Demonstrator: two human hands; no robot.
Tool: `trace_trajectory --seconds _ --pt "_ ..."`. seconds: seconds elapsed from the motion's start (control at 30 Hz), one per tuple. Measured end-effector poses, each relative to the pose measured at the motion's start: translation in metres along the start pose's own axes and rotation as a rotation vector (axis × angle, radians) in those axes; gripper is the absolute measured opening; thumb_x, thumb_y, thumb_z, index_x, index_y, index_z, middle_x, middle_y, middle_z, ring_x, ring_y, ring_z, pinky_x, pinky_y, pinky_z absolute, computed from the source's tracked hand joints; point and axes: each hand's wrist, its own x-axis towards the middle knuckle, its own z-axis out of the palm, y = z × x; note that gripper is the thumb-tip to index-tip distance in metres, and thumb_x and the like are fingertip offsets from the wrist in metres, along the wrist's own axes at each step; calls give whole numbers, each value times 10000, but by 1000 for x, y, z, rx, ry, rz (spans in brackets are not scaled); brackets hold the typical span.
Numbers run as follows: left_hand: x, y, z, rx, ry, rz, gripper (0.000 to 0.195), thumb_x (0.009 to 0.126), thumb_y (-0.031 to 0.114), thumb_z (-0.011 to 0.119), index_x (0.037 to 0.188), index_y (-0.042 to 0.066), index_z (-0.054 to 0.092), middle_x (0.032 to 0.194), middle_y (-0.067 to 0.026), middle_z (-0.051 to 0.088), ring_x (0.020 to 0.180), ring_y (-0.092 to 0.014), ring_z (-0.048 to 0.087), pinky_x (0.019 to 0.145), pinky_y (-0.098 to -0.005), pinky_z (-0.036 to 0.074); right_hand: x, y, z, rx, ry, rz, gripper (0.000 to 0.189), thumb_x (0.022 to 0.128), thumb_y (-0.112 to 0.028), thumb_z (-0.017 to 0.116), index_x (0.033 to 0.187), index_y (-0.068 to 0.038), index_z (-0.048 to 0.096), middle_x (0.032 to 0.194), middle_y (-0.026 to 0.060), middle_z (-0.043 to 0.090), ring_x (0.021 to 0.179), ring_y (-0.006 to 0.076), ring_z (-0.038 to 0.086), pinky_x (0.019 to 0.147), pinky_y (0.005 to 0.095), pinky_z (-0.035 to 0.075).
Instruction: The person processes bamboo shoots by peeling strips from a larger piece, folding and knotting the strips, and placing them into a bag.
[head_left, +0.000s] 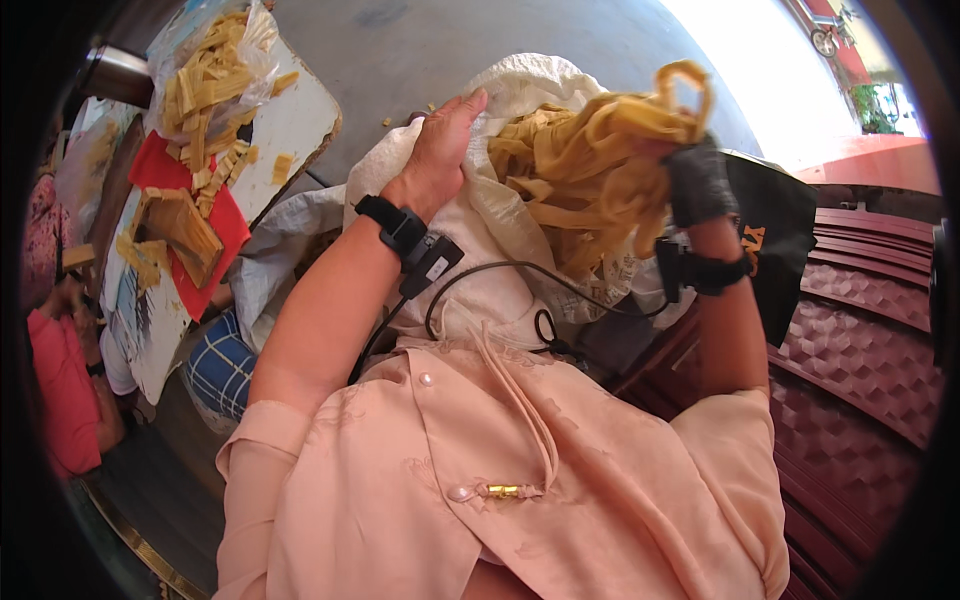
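My right hand (699, 180), in a dark grey glove, grips a bunch of long, soft, yellowish-brown strips (592, 161) over a white woven sack (424, 277). One strip loops up above the glove. The lower strips hang down in the sack's mouth. My left hand (441, 146) is bare and holds the sack's rim on the left side, thumb up; its other fingers are mostly hidden. Both wrists wear black straps with small devices, and a black cable (517, 264) crosses in front of the sack.
At left, a worn white tabletop (300, 142) carries a plastic bag of strips (214, 71), a red cloth (229, 244), a wooden frame-like piece (176, 225) and a metal cylinder (116, 73). Another person's arm (109, 412) is beyond it. A black bag (769, 225) and maroon panels (862, 337) stand at right.
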Motion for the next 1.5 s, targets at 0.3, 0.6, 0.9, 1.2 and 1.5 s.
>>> trace_trajectory --seconds 0.3,0.6,0.9,1.2,1.5 --pt "-22 14 8 92 24 1 312 898 271 559 1068 9 562 1033 -81 593 974 -173 547 867 -310 447 -16 -81 -58 -76 45 103 354 670 -81 673 995 23 578 897 107 648 797 219 624 696 304 509" --pt "-14 10 7 47 18 -9 323 899 278 559 1080 11 564 1047 -89 595 949 -179 556 837 -319 465 -15 -141 -140 145 286 -191 333 764 -78 625 1080 3 555 988 127 629 871 211 619 734 320 523" --pt "-22 18 10 784 116 327 738 824 498 616 1307 -16 398 1238 -163 462 1120 -237 464 960 -379 387 6 -85 -63 -424 24 -292 354 810 -98 605 1146 -18 529 1152 141 564 962 229 605 790 315 519" --pt "-111 111 102 1093 -447 827 700 801 447 640 1272 -31 445 1234 -75 533 1187 -205 464 1026 -325 313 -3 -251 -35 -150 3 -791 331 759 -234 688 1020 -51 597 914 103 648 833 273 621 732 347 496" --pt "-161 142 142 870 -296 1077 536 840 343 578 1217 -25 485 1191 -104 557 1106 -220 522 976 -355 380 -14 -266 -18 131 24 -589 451 716 -131 724 1114 -25 541 1000 106 609 926 245 584 737 332 499"
